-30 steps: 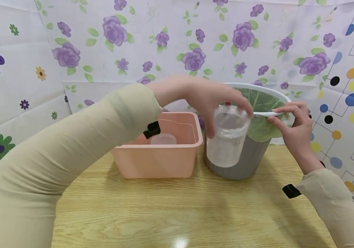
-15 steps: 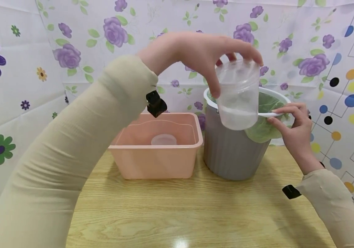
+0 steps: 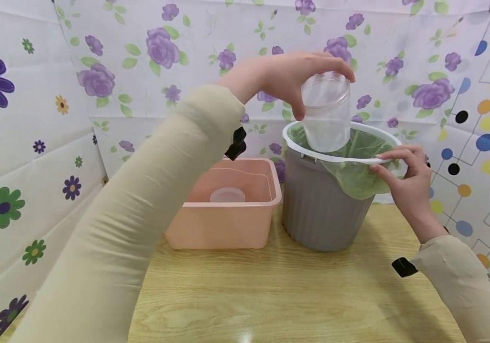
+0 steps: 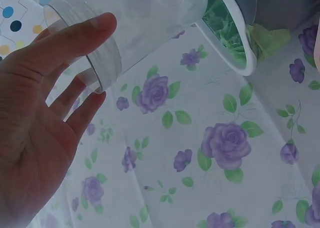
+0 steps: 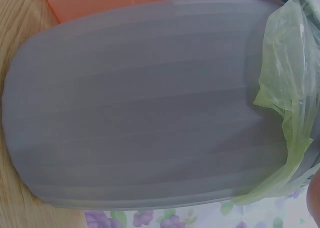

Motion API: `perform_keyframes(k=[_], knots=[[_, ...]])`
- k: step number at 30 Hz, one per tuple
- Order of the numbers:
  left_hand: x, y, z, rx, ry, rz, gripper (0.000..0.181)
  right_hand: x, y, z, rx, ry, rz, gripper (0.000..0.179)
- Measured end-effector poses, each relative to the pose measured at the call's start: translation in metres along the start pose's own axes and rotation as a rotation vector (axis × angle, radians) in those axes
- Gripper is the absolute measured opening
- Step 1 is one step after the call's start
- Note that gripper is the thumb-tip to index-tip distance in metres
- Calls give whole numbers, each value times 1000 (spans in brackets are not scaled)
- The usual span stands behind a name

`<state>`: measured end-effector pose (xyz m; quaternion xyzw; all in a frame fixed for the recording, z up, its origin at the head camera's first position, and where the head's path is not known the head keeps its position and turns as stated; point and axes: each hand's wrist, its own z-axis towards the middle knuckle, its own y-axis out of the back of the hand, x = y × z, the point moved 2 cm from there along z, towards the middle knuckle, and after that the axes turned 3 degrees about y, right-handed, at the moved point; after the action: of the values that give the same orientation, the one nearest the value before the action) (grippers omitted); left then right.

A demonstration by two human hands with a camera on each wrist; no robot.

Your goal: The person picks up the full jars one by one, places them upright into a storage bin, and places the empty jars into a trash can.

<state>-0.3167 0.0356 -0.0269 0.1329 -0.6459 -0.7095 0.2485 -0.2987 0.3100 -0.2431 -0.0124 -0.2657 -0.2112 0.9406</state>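
In the head view my left hand (image 3: 290,81) grips a clear plastic jar (image 3: 326,126) from above, thumb and fingers spread round its top. The jar hangs upright with its base at the mouth of a grey trash bin (image 3: 326,205). In the left wrist view the jar (image 4: 145,25) looks see-through, its lower end beside the bin's white rim ring (image 4: 242,47). My right hand (image 3: 412,186) pinches that ring at its right side, over the green bag (image 3: 358,181) lining the bin. Only a bit of the right hand (image 5: 315,198) shows in the right wrist view.
Left of the bin stands a peach plastic basin (image 3: 221,226), with a pale round piece (image 3: 228,195) inside. Both stand on a wood-grain table (image 3: 270,295). Patterned cloth (image 3: 202,38) hangs behind and at both sides.
My left hand has lifted the jar from in front of the bin, then carried it back over the bin's mouth. The right hand stays on the ring.
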Motion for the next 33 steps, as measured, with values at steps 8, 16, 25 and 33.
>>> perform_keyframes(k=[8, 16, 25, 33], knots=[[10, -20, 17, 8, 47, -47, 96, -3, -2, -1, 11, 6, -9, 21], [8, -44, 31, 101, 7, -45, 94, 2, -4, -2, 0, 43, 14, 21], [9, -57, 37, 115, 8, -42, 92, 3, -4, -3, -1, 30, 15, 21], [8, -59, 40, 139, 15, -52, 93, 2, -3, -1, -11, 24, 18, 21]])
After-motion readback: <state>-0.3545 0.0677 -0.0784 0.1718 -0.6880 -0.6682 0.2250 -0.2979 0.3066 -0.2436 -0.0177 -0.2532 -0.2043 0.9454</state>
